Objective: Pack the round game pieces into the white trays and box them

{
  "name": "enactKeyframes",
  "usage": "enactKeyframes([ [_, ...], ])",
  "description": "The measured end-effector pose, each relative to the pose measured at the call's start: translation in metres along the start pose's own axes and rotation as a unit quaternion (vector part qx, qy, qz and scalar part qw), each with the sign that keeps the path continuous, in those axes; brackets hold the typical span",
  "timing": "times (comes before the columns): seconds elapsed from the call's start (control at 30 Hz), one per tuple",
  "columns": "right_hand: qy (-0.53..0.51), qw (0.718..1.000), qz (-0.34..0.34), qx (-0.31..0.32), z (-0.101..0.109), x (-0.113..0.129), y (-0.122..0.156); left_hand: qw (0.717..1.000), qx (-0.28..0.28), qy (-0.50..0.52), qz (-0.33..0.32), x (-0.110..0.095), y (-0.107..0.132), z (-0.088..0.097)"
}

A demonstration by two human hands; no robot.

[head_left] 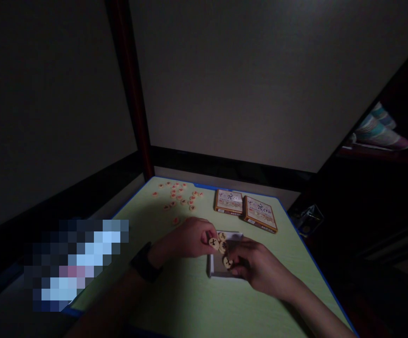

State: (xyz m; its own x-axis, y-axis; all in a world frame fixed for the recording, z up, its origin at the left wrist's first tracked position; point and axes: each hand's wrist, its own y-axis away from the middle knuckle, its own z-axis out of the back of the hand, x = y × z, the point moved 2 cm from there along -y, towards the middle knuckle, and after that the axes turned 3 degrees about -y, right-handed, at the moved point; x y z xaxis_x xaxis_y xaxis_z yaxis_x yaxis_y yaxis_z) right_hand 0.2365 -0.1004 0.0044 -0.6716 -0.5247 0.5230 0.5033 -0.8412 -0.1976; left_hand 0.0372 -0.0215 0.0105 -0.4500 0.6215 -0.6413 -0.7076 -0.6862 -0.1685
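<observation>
My left hand (195,238), with a dark band on its wrist, pinches a round wooden Chinese chess piece (214,243) that bears a dark character. Another such chess piece (227,262) is between the thumb and fingers of my right hand (256,264). Both hands are over a shallow white-rimmed box tray (210,267) with a brownish bottom. Two more dark-marked pieces (222,237) show between the hands, at the tray's far end; whether they rest in it or on something is unclear. My right hand hides part of the tray's right side.
Scattered red-marked chess pieces (173,195) lie at the table's far left, with a lone one (175,220) nearer. Two printed flat boxes (260,213) lie side by side at the back. The green table (190,300) has a blue edge, and walls stand behind it.
</observation>
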Motion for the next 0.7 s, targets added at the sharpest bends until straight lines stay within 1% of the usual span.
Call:
enactKeyframes([
  [0.13,-0.004,1.000,-0.004,-0.013,-0.005,-0.001,-0.001,0.997,0.056,0.041,0.017,0.005,0.002,0.000],
  [0.2,-0.005,1.000,0.003,-0.018,-0.008,0.000,-0.002,0.996,0.074,0.052,0.025,0.006,0.003,0.000],
  [0.37,0.003,0.999,0.035,-0.041,-0.019,0.003,-0.006,0.995,0.079,0.057,0.027,0.007,0.002,0.000],
  [0.53,0.034,0.997,0.043,-0.063,-0.028,0.003,-0.007,0.994,0.086,0.065,0.024,0.006,0.002,0.000],
  [0.7,0.048,0.996,0.041,-0.068,-0.031,0.002,-0.008,0.992,0.090,0.086,0.028,0.007,0.002,-0.002],
])
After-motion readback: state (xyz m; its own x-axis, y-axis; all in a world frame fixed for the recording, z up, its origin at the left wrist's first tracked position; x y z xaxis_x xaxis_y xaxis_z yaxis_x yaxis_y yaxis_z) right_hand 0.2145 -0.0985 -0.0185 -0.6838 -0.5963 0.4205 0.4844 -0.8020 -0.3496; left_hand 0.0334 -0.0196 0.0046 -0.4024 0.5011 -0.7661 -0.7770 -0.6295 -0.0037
